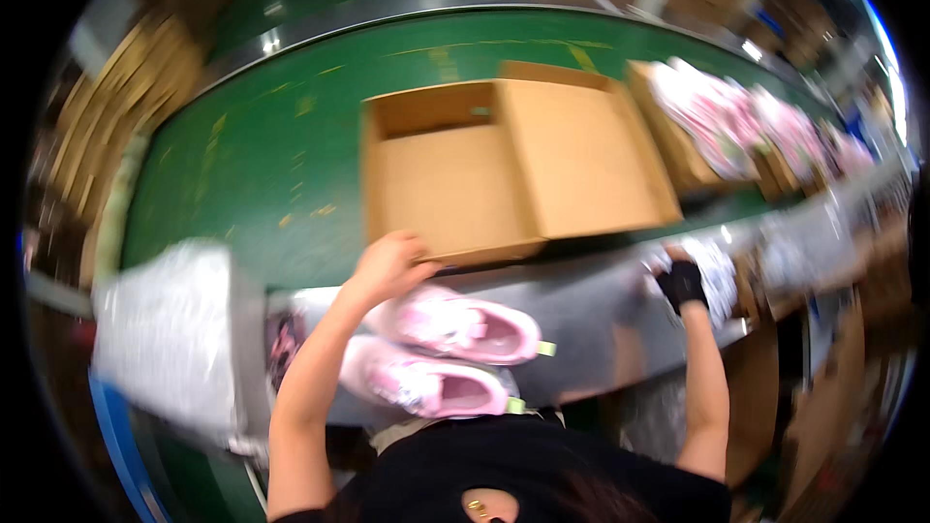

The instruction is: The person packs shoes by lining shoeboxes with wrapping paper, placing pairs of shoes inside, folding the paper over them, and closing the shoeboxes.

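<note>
An open, shallow cardboard box (441, 174) with its lid (586, 160) folded out to the right lies before me on the green belt. My left hand (389, 266) is closed at the box's near left corner, fingers curled on its edge. Two pink sneakers, one (465, 324) behind the other (421, 383), lie side by side on the metal ledge below that hand, green tabs at their right ends. Off to the right, my right hand (681, 281), in a black glove with bare fingertips, touches a crumpled white bundle (717, 276), perhaps paper; motion blurs its fingers.
More boxes with pink-and-white shoes (707, 116) line the belt at the far right. A big white plastic-wrapped bundle (174, 339) stands at the left, above a blue edge (121, 450). Stacked flat cardboard (126, 107) is farther left. Clear plastic (804, 242) lies at the right.
</note>
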